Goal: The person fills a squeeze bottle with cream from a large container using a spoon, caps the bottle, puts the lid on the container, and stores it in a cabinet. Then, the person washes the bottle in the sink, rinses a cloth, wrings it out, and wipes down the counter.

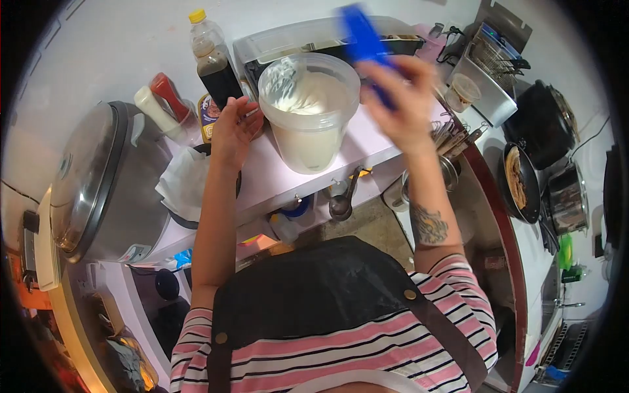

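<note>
A translucent round tub (308, 141) stands on the pink counter, with white creamy stuff (308, 98) inside and smeared up its wall. Just left of the tub is my left hand (237, 130), its fingers apart and curved, holding nothing that shows. My right hand (403, 98), blurred by motion, is raised to the right of the tub and grips a blue object (362, 34). That object is long and flat and too smeared to name; part of it shows below the fingers.
Behind my left hand stands a dark sauce bottle (219, 75) with a yellow cap. Squeeze bottles (157, 108), a paper-lined pan (193, 180) and a large lidded cooker (111, 177) are at the left. A frying pan (521, 180) and pots (567, 196) stand at the right.
</note>
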`<action>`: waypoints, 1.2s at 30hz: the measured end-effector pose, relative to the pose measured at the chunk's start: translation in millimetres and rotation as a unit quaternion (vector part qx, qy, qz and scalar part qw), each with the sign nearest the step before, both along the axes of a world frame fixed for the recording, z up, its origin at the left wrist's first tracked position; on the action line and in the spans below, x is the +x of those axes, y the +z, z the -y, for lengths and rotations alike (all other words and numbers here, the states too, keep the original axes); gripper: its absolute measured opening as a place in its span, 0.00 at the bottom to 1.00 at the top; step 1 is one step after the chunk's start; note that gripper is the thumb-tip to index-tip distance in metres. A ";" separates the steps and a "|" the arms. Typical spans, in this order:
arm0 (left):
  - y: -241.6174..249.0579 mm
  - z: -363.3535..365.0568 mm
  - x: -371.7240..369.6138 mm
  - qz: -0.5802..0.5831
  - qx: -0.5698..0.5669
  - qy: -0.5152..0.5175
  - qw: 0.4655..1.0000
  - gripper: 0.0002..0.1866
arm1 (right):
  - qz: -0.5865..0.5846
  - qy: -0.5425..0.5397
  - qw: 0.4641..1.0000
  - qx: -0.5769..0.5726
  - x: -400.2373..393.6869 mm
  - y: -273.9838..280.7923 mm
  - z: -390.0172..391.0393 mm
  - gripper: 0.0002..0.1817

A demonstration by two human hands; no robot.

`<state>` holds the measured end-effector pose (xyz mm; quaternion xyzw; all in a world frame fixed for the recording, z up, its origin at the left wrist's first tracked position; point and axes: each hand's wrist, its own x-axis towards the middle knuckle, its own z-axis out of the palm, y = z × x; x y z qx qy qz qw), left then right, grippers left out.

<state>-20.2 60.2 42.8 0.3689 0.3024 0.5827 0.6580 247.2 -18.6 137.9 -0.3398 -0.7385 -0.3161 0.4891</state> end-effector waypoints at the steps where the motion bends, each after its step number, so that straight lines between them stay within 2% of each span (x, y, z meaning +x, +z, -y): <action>1: 3.7 -0.9 1.1 -0.001 0.003 0.000 1.000 0.25 | 0.039 0.060 0.997 -0.039 -18.7 0.3 -7.9 0.21; 2: 7.3 -1.9 2.1 0.014 0.016 -0.009 1.000 0.27 | 0.079 0.120 0.987 -0.078 -34.2 -0.6 -15.1 0.20; 4: 16.2 -1.6 2.6 0.030 0.030 -0.015 0.999 0.30 | 0.149 0.142 0.972 -0.111 -52.3 -6.4 -25.7 0.20; 6: 26.0 -0.6 2.6 0.016 0.020 -0.014 1.000 0.33 | 0.152 0.167 0.965 -0.129 -60.0 -9.6 -27.8 0.19; 8: 30.1 -2.3 2.7 -0.015 0.018 -0.012 1.000 0.34 | 0.163 0.213 0.932 -0.245 -61.5 -13.5 -27.7 0.17; 10: 35.3 -6.2 5.5 -0.049 0.018 -0.012 0.999 0.36 | 0.165 0.228 0.927 -0.248 -51.2 -4.7 -32.1 0.20; 12: 41.4 -10.6 14.1 -0.170 0.095 0.106 0.975 0.34 | 0.091 0.131 0.973 -0.166 -36.4 3.0 -44.0 0.25; 13: 49.2 -10.8 19.0 -0.170 0.094 0.105 0.975 0.34 | 0.061 0.095 0.974 -0.196 -30.9 1.7 -53.2 0.29; 14: 59.1 -10.6 23.6 -0.252 0.219 0.117 0.935 0.34 | 0.047 0.072 0.970 -0.228 -27.7 -1.6 -61.9 0.30; 15: 64.9 -12.6 28.8 -0.328 0.341 0.124 0.872 0.34 | 0.039 0.082 0.954 -0.285 -23.8 -9.4 -76.1 0.32; 16: 66.4 -18.3 34.8 -0.327 0.342 0.121 0.872 0.34 | 0.030 0.092 0.935 -0.340 -23.3 -11.5 -83.1 0.35; 18: 66.6 -33.2 46.8 -0.327 0.352 0.087 0.872 0.28 | 0.026 0.070 0.924 -0.375 -21.0 -13.8 -85.2 0.36; 19: 62.9 -40.1 51.8 -0.351 0.321 0.078 0.876 0.30 | 0.024 0.051 0.910 -0.411 -21.7 -12.9 -85.0 0.38; 22: 60.2 -48.7 52.9 -0.395 0.299 0.081 0.865 0.31 | 0.083 -0.019 0.894 -0.440 -26.6 -9.0 -77.4 0.42; 27: 53.6 -44.1 52.0 -0.420 0.305 0.078 0.851 0.33 | 0.133 -0.043 0.871 -0.471 -28.4 -11.4 -83.8 0.46; 29: 52.9 -43.9 50.9 -0.409 0.313 0.071 0.854 0.32 | 0.127 -0.043 0.884 -0.448 -28.6 -16.2 -86.4 0.49; 30: 56.5 -39.2 50.7 -0.410 0.310 0.072 0.855 0.32 | 0.128 -0.041 0.883 -0.449 -29.1 -15.4 -85.0 0.49; 32: 67.5 -31.7 50.6 -0.353 0.254 -0.033 0.900 0.32 | 0.149 -0.043 0.865 -0.478 -29.2 -8.9 -83.9 0.47; 34: 70.0 -45.6 45.8 -0.339 0.223 -0.028 0.913 0.31 | 0.147 -0.025 0.865 -0.479 -31.7 0.4 -79.7 0.44; 36: 65.8 -52.8 46.5 -0.321 0.191 -0.021 0.927 0.30 | 0.212 0.009 0.839 -0.502 -37.9 6.7 -73.6 0.40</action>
